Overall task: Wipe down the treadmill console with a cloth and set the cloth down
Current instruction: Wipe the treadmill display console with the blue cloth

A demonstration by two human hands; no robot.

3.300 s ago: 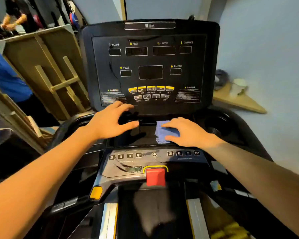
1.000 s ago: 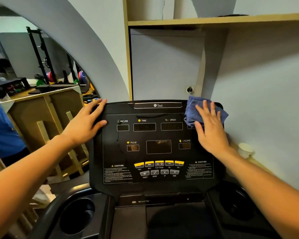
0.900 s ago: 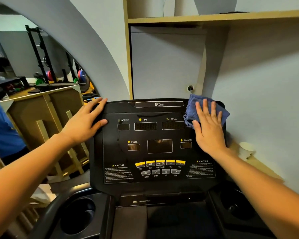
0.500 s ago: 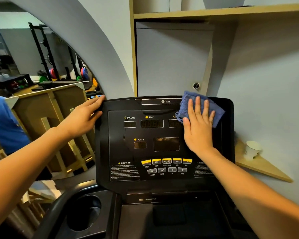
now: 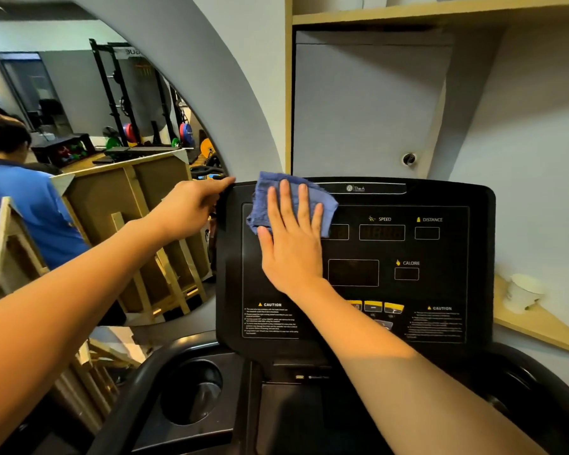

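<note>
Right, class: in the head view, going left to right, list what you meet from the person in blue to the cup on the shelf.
person in a blue shirt → wooden frame → left hand → blue cloth → DISTANCE label → white cup

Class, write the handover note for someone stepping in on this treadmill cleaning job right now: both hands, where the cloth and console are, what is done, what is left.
Right hand: flat, fingers straight, pressing the blue cloth against the upper left of the treadmill console panel.
Left hand: gripping the console's top left edge, steadying it.
Done: cannot be judged from the panel's look; the cloth sits at the top left corner, so a pass along the top row seems to be under way.
Left: wipe the rest of the panel, down over the CALORIE window, the yellow buttons and the caution labels, then set the cloth down.
</note>
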